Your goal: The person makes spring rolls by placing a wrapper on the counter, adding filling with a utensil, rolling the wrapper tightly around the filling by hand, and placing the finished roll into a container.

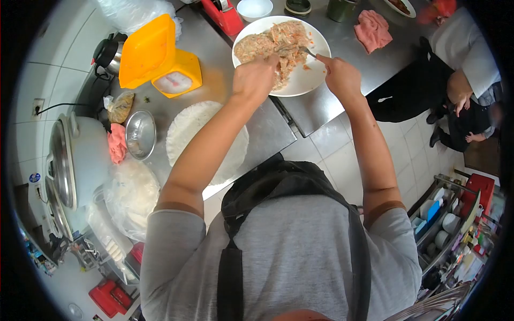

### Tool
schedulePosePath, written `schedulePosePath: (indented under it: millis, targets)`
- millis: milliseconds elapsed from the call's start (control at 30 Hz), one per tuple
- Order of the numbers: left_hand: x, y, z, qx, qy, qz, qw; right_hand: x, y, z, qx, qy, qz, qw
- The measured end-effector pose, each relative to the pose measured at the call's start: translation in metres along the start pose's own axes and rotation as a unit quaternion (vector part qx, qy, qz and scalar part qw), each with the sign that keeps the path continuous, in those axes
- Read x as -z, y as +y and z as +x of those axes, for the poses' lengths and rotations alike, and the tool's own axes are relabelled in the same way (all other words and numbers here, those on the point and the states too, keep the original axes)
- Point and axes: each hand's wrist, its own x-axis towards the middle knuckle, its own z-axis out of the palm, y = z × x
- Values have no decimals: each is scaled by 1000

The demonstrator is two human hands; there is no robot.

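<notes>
- The pale, orange-flecked shredded mixture [257,47] is lying ahead of and under the left fingers, heaped on a large round white plate [313,81].
- The right hand [342,77] is closing its fingers around the handle of a silver metal fork [305,50], its index finger stretching along it.
- The left hand [256,80] is curling its fingers low over the heap; whether they are gripping anything, I cannot tell.
- For good handling, the fork is best working inward from the plate's bare right side, in short, light strokes, keeping the tines clear of the left fingers and loose shreds off the rim.
- Behind the left fingers, nearer the body, a round, flat white sheet [184,128] is resting partly under the forearm.
</notes>
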Motion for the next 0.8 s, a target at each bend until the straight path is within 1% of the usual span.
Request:
schedulePosePath:
  millis: [67, 100, 167, 200, 233, 267, 300, 367, 400, 433, 500, 533, 600, 667, 733, 767, 800]
  targets:
    - [-2, -3, -11, 2, 15, -10, 1000, 7, 3, -4, 50, -20, -34, 998]
    - [0, -5, -17, 6, 26, -20, 999, 11, 6, -9, 49, -18, -34, 998]
    - [7, -10, -27, 11, 40, -25, 999, 20, 16, -20, 69, 16, 2, 997]
    - [9, -12, -29, 17, 50, -30, 998, 28, 17, -24, 69, 17, 2, 997]
    - [6, -13, -31, 17, 49, -30, 998, 38, 17, -27, 43, 16, 5, 999]
    - [1, -15, -36, 11, 35, -14, 999, 41, 18, -31, 17, 12, 8, 1000]
    - [-3, -16, -44, 7, 19, 2, 1000, 35, 22, -33, 18, 6, 9, 1000]
    - [4, -17, -50, 6, 3, 2, 1000, 14, 29, -30, 83, -9, -61, 995]
    - [10, -18, -49, 0, -9, 3, 1000, 7, 24, -35, 68, -16, -9, 998]
    - [20, -18, -51, 3, -7, 2, 1000, 10, 18, -41, 71, -16, -11, 997]
    - [41, -19, -58, 23, -14, -34, 999, 15, 6, -52, 70, -65, 24, 995]
    - [34, -20, -62, 24, -17, -33, 999, 14, 4, -58, 71, -63, 42, 995]
    - [19, -18, -73, -15, 11, -13, 1000, 15, 5, -65, 69, -75, 42, 994]
    - [27, -26, -70, -21, 13, -18, 1000, 27, 4, -65, 68, -75, 40, 994]
    - [39, -37, -68, -25, 11, -27, 999, 47, 0, -73, 31, -42, 95, 994]
    - [44, -46, -66, 37, 46, -57, 997, 50, 0, -77, 32, -43, 94, 994]
    - [45, -51, -65, 98, 81, -86, 988, 51, -1, -80, 44, -59, 130, 989]
